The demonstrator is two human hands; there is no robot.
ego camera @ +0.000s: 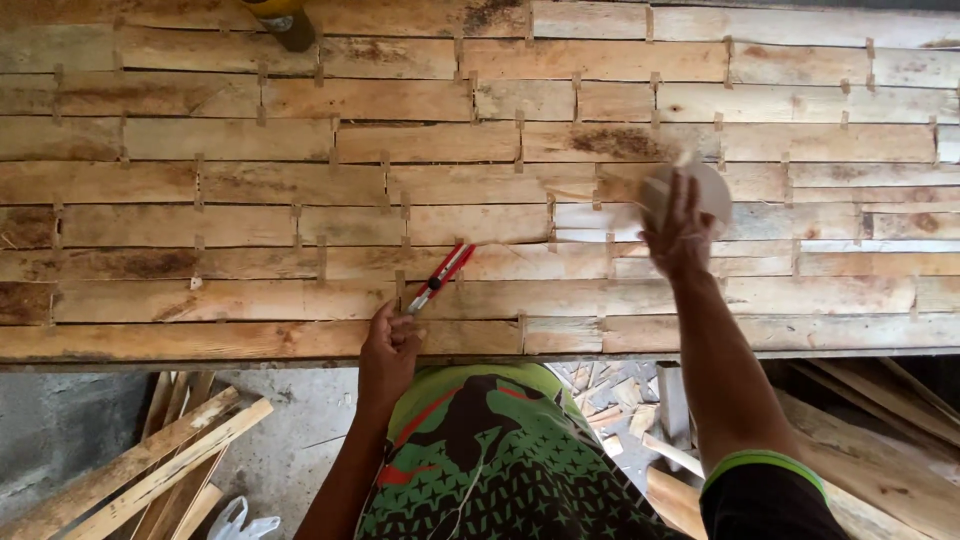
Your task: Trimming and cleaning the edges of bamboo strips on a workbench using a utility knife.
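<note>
A wide panel of joined wooden slats [250, 190] lies flat in front of me. My right hand [675, 235] reaches out over it and presses a pale, flat piece, perhaps sandpaper or a pad [705, 185], onto the slats at the right of centre. My left hand [388, 345] rests at the near edge of the panel and holds a red-and-white utility knife [442, 277], its tip pointing away over the wood. Short wooden pegs stand in the seams between the slats.
A dark bottle-like object [285, 25] stands at the far edge, top left. Below the panel, loose wooden strips [150, 460] lie on the concrete floor at left, and offcuts and planks [880, 440] pile up at right. A white plastic scrap [240, 520] lies by my leg.
</note>
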